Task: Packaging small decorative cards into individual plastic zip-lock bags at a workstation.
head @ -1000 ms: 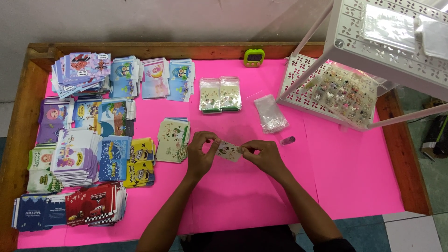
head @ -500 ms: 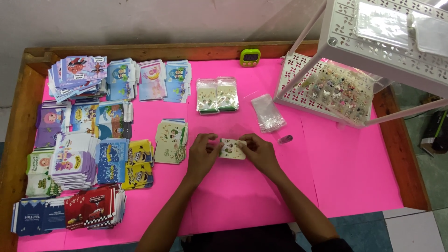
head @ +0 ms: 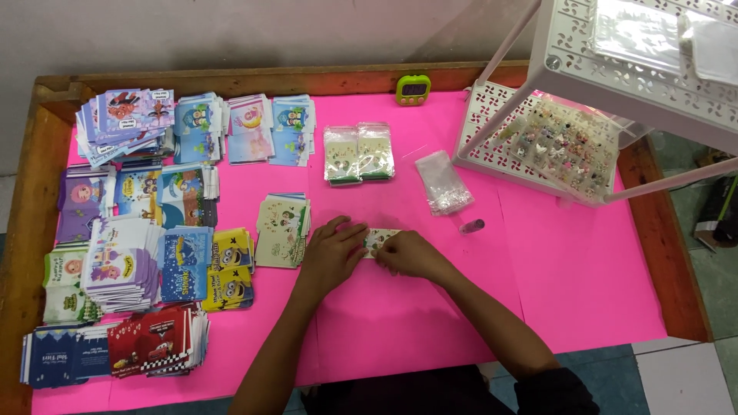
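Note:
Both hands meet at the middle of the pink table [head: 584, 292]. My left hand [head: 332, 255] and my right hand [head: 409, 255] pinch a small pale card [head: 378, 239] between their fingertips, flat just above the tabletop. A stack of similar pale green cards [head: 282, 229] lies just left of my left hand. Two filled clear packets [head: 358, 153] lie further back. A bundle of empty clear bags [head: 443, 182] and a small purple tube [head: 472, 226] lie to the right of my right hand.
Many stacks of colourful printed cards [head: 138, 230] cover the table's left side. A white perforated rack [head: 615, 84] with a box of small trinkets [head: 561, 146] stands at the back right. A green timer [head: 413, 90] sits by the wooden back rim [head: 231, 77].
The hands have stayed together on the small card, with only slight finger movement; the view has shifted a little.

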